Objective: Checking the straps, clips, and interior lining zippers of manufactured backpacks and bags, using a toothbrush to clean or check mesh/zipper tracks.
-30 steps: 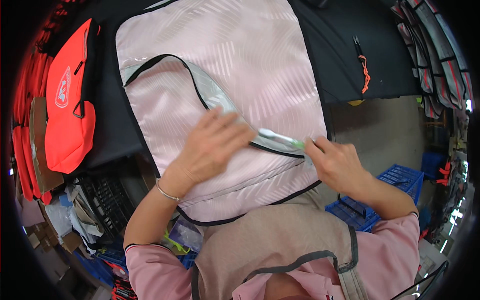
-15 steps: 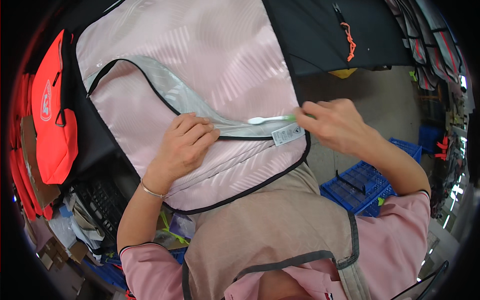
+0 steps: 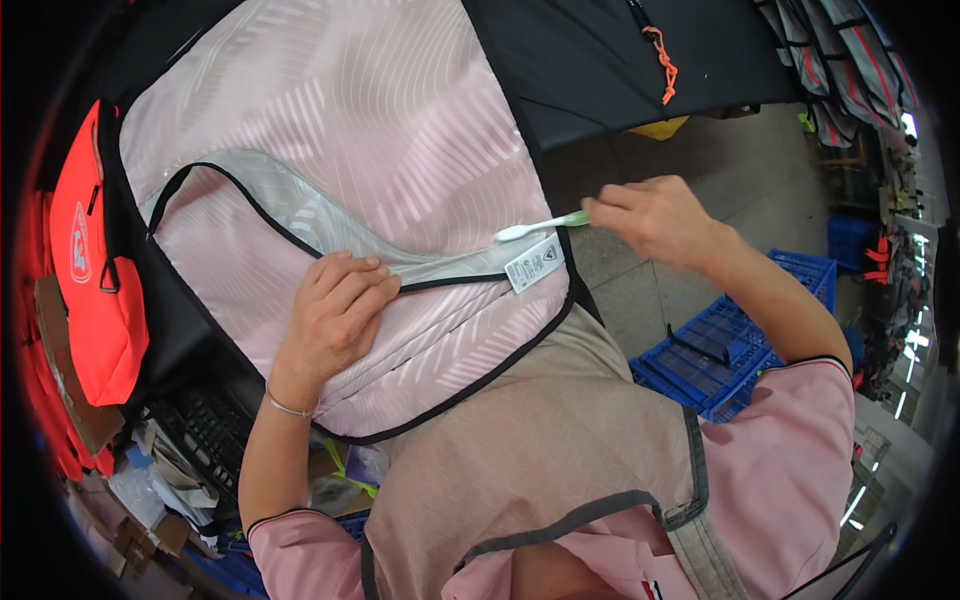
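A pink patterned fabric bag panel with black bound edges lies in front of me, reaching down to my lap. Its slit gapes and bares a silver-grey lining. With fingers bent over the slit's black edge, my left hand grips the fabric. My right hand, beyond the panel's right edge, pinches the green end of a white-and-green toothbrush. The white head of the toothbrush is over the lining, just above a white printed label. Whether its bristles touch the cloth I cannot tell.
Bright red-orange bags stand at the left. A black-covered table carries an orange knotted cord. Blue plastic crates sit on the floor at the right, and grey bags hang at the far right.
The toothbrush has moved rightward along the lining, nearer the label, and more of its green handle shows. My left hand keeps its grip; the whole view has shifted slightly.
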{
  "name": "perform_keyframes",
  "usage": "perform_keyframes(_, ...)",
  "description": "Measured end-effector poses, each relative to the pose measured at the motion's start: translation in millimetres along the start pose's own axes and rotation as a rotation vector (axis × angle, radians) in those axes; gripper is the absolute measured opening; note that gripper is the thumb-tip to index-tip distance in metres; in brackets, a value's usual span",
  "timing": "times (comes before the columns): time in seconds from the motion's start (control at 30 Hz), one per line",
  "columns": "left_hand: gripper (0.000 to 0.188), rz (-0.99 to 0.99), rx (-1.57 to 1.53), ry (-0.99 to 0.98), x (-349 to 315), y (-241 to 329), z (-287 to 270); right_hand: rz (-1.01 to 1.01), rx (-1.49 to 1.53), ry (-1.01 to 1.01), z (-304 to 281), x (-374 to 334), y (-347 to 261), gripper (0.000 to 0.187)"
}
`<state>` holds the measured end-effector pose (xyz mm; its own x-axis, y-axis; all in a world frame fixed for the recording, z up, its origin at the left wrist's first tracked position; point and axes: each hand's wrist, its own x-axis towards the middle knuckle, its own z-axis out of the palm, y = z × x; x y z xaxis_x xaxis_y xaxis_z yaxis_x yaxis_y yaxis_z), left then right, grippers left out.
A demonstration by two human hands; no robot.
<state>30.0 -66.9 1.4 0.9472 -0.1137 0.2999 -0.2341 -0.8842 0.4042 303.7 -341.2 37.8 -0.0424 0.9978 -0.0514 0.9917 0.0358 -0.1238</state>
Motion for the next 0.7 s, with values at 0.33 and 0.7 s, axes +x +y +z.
perform_keyframes(0.33,0.061,-0.093,0.035,-0.249,-15,115,23,0.752,0.593,0.564,3,-9,23,0.031)
perform_keyframes(0.7,0.060,-0.307,0.384,-0.326,-53,134,31,1.100,0.091,0.607,22,52,170,0.028)
